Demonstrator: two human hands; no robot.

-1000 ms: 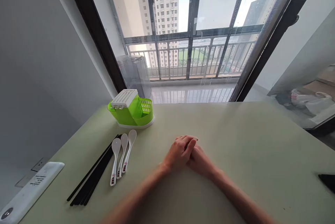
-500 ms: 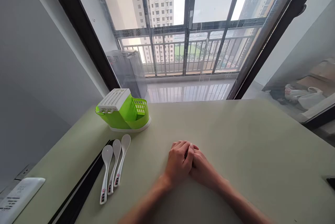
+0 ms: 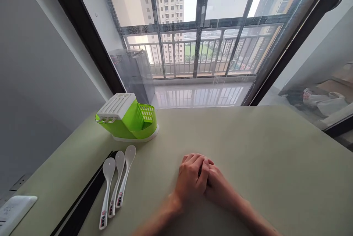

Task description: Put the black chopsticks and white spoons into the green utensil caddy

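My left hand (image 3: 191,177) is folded over my right hand (image 3: 219,182), both resting on the pale green table (image 3: 248,144). Their fingers are closed together, and no object shows between them; the right fingers are mostly hidden under the left. To the left lie three white spoons (image 3: 109,171) side by side, bowls pointing away from me. Beside and partly beneath them is a bundle of long black chopsticks (image 3: 79,206). Behind the spoons stands a green utensil holder (image 3: 132,133) with a white slotted top and a basket-like compartment.
A white power strip or similar flat white object (image 3: 16,208) is cut off at the lower left. A grey wall (image 3: 41,74) borders the table's left side. Beyond the far edge, a dark-framed window (image 3: 202,4) looks onto a balcony with a railing.
The camera view has shifted slightly, so the table items appear a little lower and further left. My hands stay clasped in the same place on the table.
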